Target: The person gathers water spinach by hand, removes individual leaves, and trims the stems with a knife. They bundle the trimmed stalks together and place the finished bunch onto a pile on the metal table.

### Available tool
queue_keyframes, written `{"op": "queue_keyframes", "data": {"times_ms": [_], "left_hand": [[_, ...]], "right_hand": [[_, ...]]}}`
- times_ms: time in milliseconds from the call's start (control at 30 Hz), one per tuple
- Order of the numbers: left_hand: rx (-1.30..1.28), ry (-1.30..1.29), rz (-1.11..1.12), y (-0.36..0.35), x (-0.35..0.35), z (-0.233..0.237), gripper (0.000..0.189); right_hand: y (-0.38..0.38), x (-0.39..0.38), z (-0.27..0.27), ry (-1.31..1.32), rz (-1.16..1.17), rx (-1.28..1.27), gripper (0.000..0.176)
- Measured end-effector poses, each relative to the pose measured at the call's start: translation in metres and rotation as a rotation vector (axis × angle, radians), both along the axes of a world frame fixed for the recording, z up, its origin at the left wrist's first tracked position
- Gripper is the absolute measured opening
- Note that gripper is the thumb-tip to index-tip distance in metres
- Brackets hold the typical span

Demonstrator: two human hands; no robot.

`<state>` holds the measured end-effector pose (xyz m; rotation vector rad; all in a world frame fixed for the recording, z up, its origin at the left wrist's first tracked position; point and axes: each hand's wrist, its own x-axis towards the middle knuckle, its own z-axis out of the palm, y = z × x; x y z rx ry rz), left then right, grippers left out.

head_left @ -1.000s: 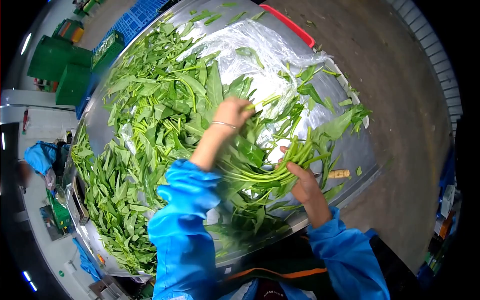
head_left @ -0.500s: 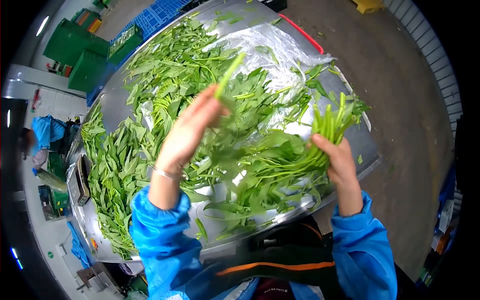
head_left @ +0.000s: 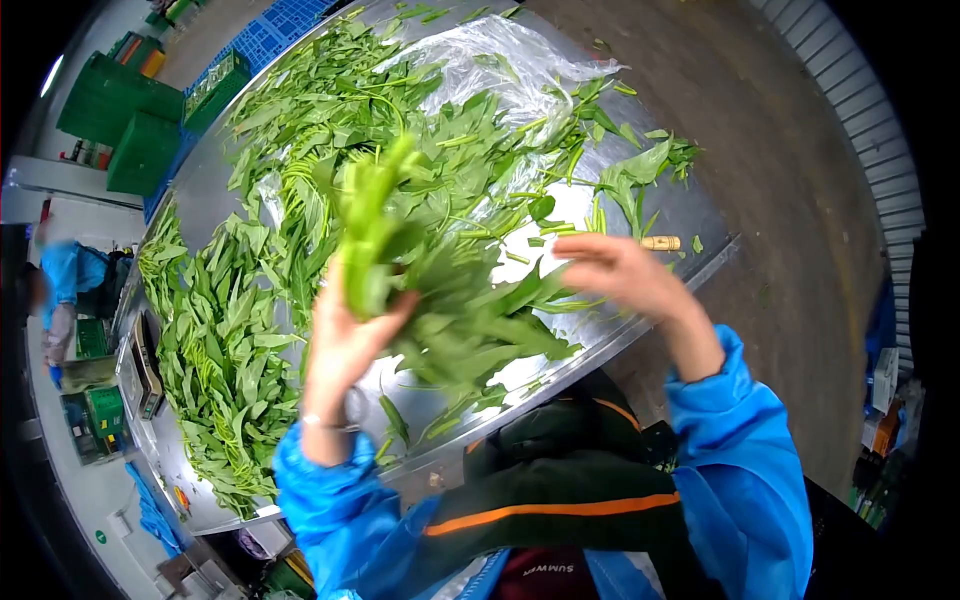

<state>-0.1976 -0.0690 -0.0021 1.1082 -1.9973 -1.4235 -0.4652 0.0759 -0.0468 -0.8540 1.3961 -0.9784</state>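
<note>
A bunch of green leafy stems (head_left: 370, 225) is in my left hand (head_left: 345, 335), its pale stem ends pointing up and its leaves hanging to the right, blurred by motion. My right hand (head_left: 625, 278) is over the table's right part with its fingers apart and nothing in them. Just beyond its fingers lies a short wooden handle (head_left: 660, 243), the rest of that tool being hidden. Loose leafy greens (head_left: 225, 350) cover much of the metal table (head_left: 690, 215). Clear plastic sheeting (head_left: 490, 65) lies among them at the far side.
Green crates (head_left: 140, 150) and blue pallets (head_left: 275, 35) stand beyond the table at the far left. A person in blue (head_left: 75, 275) is at the left. A dark device (head_left: 146, 365) sits at the table's left edge.
The bunch has passed from my right hand to my left. My right hand has opened, and the wooden handle now shows. The single stem in my left hand is no longer distinguishable.
</note>
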Motion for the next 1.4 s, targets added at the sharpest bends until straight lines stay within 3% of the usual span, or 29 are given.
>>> {"op": "queue_keyframes", "data": {"times_ms": [33, 67, 100, 200, 300, 333, 433, 467, 500, 567, 633, 700, 733, 800, 867, 900, 933, 967, 1133, 1233, 1300, 1400], "left_hand": [[0.168, 0.029, 0.040, -0.005, 0.015, 0.016, 0.054], [0.228, 0.030, 0.042, -0.007, 0.023, 0.029, 0.049], [0.285, 0.024, 0.036, -0.009, 0.028, 0.036, 0.044], [0.547, -0.020, -0.050, -0.008, 0.029, 0.009, 0.041], [0.793, 0.047, -0.031, 0.000, 0.031, -0.035, 0.042], [0.809, 0.055, -0.024, 0.003, 0.034, -0.044, 0.042], [0.809, -0.017, -0.006, 0.005, 0.042, -0.052, 0.049], [0.801, 0.005, 0.041, 0.008, 0.041, -0.049, 0.050], [0.821, 0.018, 0.044, 0.008, 0.041, -0.053, 0.049], [0.824, 0.083, 0.061, 0.006, 0.040, -0.062, 0.049], [0.811, 0.109, 0.093, 0.008, 0.038, -0.066, 0.045], [0.787, 0.061, 0.096, 0.008, 0.039, -0.064, 0.037], [0.821, 0.035, 0.124, 0.007, 0.039, -0.062, 0.028], [0.818, 0.033, 0.127, 0.008, 0.037, -0.062, 0.028], [0.821, 0.032, 0.123, 0.008, 0.034, -0.065, 0.029], [0.795, 0.017, 0.111, 0.009, 0.032, -0.064, 0.029], [0.771, 0.005, 0.101, 0.010, 0.029, -0.062, 0.030], [0.750, -0.007, 0.093, 0.012, 0.028, -0.060, 0.030], [0.686, 0.006, -0.069, 0.022, 0.017, -0.052, 0.032], [0.455, -0.032, -0.172, 0.026, 0.011, -0.049, 0.038], [0.528, -0.132, -0.130, 0.021, 0.014, -0.032, 0.039], [0.353, -0.074, -0.067, -0.001, 0.041, -0.014, 0.038]], "right_hand": [[0.020, -0.037, -0.049, 0.398, -0.069, 0.009, 0.029], [0.039, -0.061, -0.077, 1.011, -0.090, 0.103, 0.026], [0.053, -0.075, -0.095, 1.501, 0.048, 0.235, 0.031], [0.073, -0.106, -0.171, 1.731, -0.002, -0.067, 0.033], [0.050, -0.100, -0.156, 1.313, 0.124, 0.195, 0.038], [0.046, -0.097, -0.151, 1.232, 0.121, -0.019, 0.026], [0.019, -0.065, -0.083, 0.278, -0.277, 0.281, 0.022], [0.017, -0.061, -0.072, 0.053, -0.362, 0.221, 0.027], [0.016, -0.068, -0.059, -0.003, -0.130, 0.267, 0.032], [0.011, -0.054, -0.027, 0.453, 0.172, 0.531, 0.036], [0.022, -0.041, -0.027, 1.172, 0.373, 0.392, 0.050], [0.032, -0.033, -0.019, 0.978, 0.054, 0.234, 0.047], [0.031, -0.022, -0.020, 0.965, -0.091, 0.076, 0.045], [0.022, 0.015, -0.024, 0.905, -0.400, -0.236, 0.041], [0.015, 0.059, -0.026, 0.571, -0.282, -0.303, 0.038], [0.012, 0.079, -0.033, 0.658, -0.214, -0.478, 0.039], [0.010, 0.094, -0.026, 0.701, -0.094, -0.451, 0.041], [0.006, 0.109, -0.031, 0.692, -0.132, -0.556, 0.043], [-0.022, 0.134, -0.043, 0.675, -0.149, -0.455, 0.024], [-0.022, 0.134, -0.045, 0.695, -0.126, -0.329, 0.022], [-0.008, 0.130, -0.059, 0.689, -0.076, -0.146, 0.024], [0.043, 0.120, -0.111, 0.660, -0.097, 0.011, 0.026]]}}
